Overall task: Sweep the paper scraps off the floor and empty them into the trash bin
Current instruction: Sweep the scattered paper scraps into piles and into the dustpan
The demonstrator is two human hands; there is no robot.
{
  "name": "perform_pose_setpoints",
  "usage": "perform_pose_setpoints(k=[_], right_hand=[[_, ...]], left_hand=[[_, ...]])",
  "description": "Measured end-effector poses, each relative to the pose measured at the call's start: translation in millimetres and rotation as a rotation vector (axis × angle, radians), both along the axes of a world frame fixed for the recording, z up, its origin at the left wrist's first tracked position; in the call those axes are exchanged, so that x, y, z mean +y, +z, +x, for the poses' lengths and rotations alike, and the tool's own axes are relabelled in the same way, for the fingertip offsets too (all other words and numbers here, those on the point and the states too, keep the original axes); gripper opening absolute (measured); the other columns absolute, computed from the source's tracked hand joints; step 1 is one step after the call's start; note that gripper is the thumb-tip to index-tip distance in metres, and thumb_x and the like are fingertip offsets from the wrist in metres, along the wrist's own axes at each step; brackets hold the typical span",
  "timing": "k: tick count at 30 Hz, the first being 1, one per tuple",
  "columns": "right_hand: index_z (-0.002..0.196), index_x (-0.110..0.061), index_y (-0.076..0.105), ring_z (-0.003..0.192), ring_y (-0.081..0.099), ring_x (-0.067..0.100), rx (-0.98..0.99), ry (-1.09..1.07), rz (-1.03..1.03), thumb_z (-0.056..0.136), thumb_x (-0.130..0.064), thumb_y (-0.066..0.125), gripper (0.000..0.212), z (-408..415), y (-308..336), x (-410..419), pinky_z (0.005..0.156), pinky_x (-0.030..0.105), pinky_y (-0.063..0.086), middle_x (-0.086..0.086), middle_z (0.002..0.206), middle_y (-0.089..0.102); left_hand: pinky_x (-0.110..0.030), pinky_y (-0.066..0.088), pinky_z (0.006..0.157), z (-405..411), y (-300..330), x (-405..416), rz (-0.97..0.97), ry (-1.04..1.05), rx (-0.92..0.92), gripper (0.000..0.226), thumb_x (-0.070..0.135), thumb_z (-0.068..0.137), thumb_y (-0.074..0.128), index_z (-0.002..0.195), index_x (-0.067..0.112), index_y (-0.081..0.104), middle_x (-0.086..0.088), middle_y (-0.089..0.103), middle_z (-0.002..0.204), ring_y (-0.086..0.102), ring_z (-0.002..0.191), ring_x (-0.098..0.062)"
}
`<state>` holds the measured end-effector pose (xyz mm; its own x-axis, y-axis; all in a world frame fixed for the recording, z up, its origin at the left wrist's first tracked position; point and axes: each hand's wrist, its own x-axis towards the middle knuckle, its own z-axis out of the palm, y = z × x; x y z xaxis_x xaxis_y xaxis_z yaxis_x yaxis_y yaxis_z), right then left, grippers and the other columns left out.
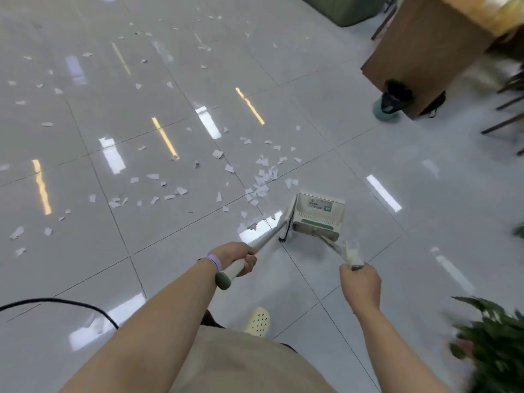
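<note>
Head cam: left hand point(241, 258) grips broom handle point(249, 259), right hand point(359, 282) grips dustpan handle point(344, 252). Broom head point(286, 226) touches dustpan point(319, 217) on floor, center-right. Paper scraps point(262, 177) scattered left & far of dustpan.

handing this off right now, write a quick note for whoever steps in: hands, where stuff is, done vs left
Left hand grips the broom handle; the broom head is down on the floor beside the dustpan.
Right hand grips the dustpan handle; the dustpan rests on the tile.
Paper scraps: a loose pile lies just beyond the dustpan, and many more are scattered across the tiles to the left and further away.
Done: some scraps look gathered near the pan. What is inside the pan cannot be seen.
Left: sweep the pile in, collect the scattered scraps, empty into the trash bin, which is not clearly in view.
</note>
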<state>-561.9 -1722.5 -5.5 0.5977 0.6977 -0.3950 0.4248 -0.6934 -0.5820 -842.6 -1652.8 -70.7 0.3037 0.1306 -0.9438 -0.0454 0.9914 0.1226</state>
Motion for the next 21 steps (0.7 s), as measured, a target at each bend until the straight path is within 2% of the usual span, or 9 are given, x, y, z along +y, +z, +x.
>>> perform_pose_setpoints(k=[7,12,16,21], right_hand=[[0.064,-0.008,0.045,0.05,0.039,0.025,-0.014,-0.168,-0.028,0.081,-0.012,0.055,0.021,33,-4,-23,0.049,0.028,0.034,0.006,0.057,0.046],[0.064,-0.009,0.043,0.051,0.038,0.024,-0.024,-0.268,-0.07,0.079,-0.013,0.055,0.02,27,-9,-30,0.05,0.03,0.034,0.005,0.057,0.045],[0.064,-0.011,0.042,0.051,0.037,0.024,-0.026,-0.309,-0.114,0.078,-0.014,0.053,0.019,10,-16,-28,0.05,0.03,0.033,0.005,0.057,0.044],[0.069,-0.005,0.049,0.052,0.043,0.027,-0.03,-0.321,-0.154,0.081,-0.016,0.054,0.017,-22,-30,-11,0.051,0.032,0.038,0.01,0.061,0.05]], left_hand=[[-0.015,0.038,0.033,63,-9,37,-0.068,-0.095,-0.067,0.011,0.017,0.104,0.047,0.102,0.007,0.045,-0.002,0.047,0.056,0.04,0.035,-0.007],[-0.013,0.039,0.035,81,-24,60,-0.128,-0.095,-0.109,0.012,0.015,0.104,0.046,0.094,0.009,0.043,-0.002,0.044,0.052,0.04,0.033,-0.009],[-0.013,0.039,0.039,52,-34,81,-0.162,0.011,-0.14,0.012,0.014,0.102,0.048,0.093,0.01,0.043,0.0,0.043,0.056,0.04,0.035,-0.009],[-0.017,0.041,0.033,-25,-40,101,-0.187,0.116,-0.105,0.012,0.016,0.103,0.051,0.104,0.005,0.048,-0.001,0.045,0.057,0.042,0.035,-0.009]])
